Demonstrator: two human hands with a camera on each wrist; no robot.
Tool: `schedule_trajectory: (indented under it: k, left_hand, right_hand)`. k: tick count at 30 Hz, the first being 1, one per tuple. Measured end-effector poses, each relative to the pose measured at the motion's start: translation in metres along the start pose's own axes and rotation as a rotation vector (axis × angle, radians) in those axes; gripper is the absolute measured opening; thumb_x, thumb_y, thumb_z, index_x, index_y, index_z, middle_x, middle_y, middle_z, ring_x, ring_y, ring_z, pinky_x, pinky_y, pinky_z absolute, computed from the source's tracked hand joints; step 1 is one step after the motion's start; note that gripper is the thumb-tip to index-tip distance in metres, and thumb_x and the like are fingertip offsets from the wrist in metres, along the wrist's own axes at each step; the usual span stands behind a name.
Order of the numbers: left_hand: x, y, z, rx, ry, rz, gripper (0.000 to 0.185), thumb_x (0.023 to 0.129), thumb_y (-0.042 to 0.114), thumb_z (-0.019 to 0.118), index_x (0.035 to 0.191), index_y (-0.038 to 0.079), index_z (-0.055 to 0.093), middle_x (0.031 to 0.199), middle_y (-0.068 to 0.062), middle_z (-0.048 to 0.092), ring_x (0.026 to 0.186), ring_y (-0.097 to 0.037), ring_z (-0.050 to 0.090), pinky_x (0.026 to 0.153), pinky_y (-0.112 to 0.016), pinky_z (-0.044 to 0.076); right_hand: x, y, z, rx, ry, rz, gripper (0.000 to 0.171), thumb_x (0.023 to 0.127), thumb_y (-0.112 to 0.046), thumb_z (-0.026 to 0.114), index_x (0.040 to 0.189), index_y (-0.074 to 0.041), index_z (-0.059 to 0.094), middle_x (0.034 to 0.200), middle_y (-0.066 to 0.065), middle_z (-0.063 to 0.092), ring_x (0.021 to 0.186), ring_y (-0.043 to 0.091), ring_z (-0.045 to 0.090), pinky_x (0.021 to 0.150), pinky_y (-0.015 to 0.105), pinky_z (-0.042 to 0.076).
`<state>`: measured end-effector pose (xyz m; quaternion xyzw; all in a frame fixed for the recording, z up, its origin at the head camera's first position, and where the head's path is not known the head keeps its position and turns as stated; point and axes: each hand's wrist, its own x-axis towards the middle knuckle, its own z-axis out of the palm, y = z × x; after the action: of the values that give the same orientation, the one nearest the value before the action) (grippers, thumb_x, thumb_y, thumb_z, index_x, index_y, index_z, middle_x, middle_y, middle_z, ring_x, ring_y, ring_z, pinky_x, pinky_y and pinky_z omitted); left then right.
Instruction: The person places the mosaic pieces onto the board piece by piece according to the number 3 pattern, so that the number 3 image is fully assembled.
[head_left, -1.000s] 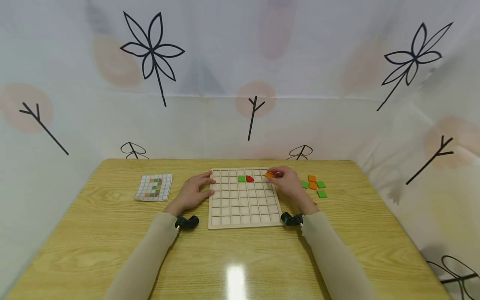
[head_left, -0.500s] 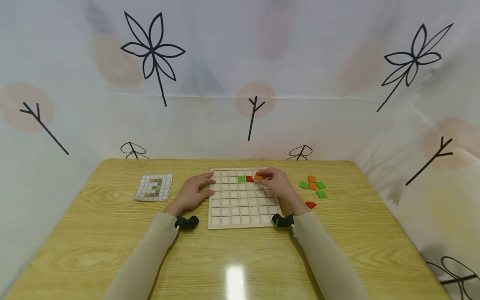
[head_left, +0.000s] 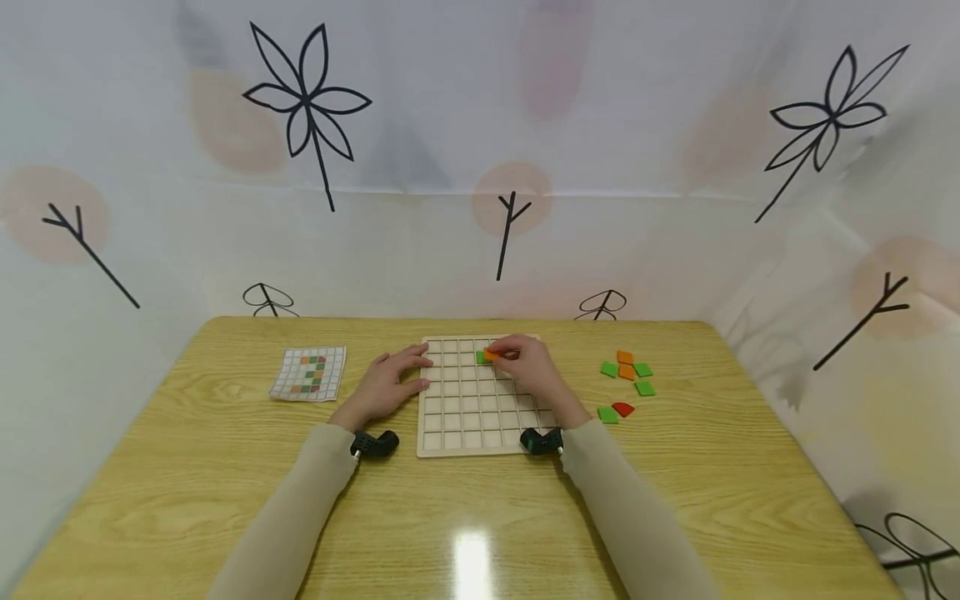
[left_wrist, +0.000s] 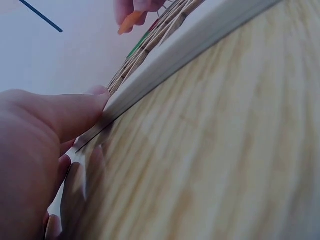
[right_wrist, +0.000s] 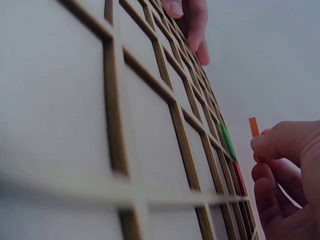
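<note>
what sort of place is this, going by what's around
Probably a small play or filming corner indoors; the wider room is out of view. A wooden table is surrounded by a pale, creased backdrop with drawn plants, and holds a grid board with loose coloured tiles beside it.

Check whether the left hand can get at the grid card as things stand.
Probably yes: the card lies left of the left hand, which touches the board; the head view shows nothing between hand and card.
</note>
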<state>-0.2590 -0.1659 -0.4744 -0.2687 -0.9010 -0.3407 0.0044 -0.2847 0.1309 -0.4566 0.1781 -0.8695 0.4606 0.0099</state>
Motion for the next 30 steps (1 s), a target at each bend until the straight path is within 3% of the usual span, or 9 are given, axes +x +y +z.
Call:
schedule_trajectory:
  k: [9,18,30]
  left_hand:
    - [0.000,-0.002,0.000,-0.009,-0.014,-0.007,0.041,0.101,0.030,0.061,0.136,0.010,0.060,0.158,-0.007,0.036,0.145,-0.028,0.032,0.118,-0.059,0.010]
    - [-0.001,0.000,0.000,-0.001,-0.015,-0.016,0.040,0.101,0.030,0.061,0.136,0.010,0.060,0.159,-0.006,0.035,0.145,-0.028,0.032,0.118,-0.059,0.009]
    - [0.000,0.003,-0.001,-0.010,-0.018,-0.030,0.041,0.101,0.030,0.062,0.136,0.009,0.060,0.159,-0.007,0.035,0.145,-0.028,0.032,0.118,-0.058,0.009]
  right_hand:
    - [0.004,-0.008,0.018,-0.008,0.025,0.020,0.021,0.093,-0.005,0.069,0.112,-0.008,0.076,0.121,0.006,0.066,0.099,0.023,0.062,0.081,0.037,0.054]
    - [0.008,-0.010,0.029,0.006,0.009,0.057,0.020,0.095,-0.009,0.070,0.114,-0.012,0.077,0.128,0.002,0.064,0.119,0.025,0.058,0.095,0.040,0.051]
    - [0.012,-0.013,0.032,-0.029,-0.004,0.124,0.018,0.094,-0.012,0.071,0.110,-0.013,0.079,0.131,0.003,0.064,0.128,0.027,0.052,0.107,0.043,0.043]
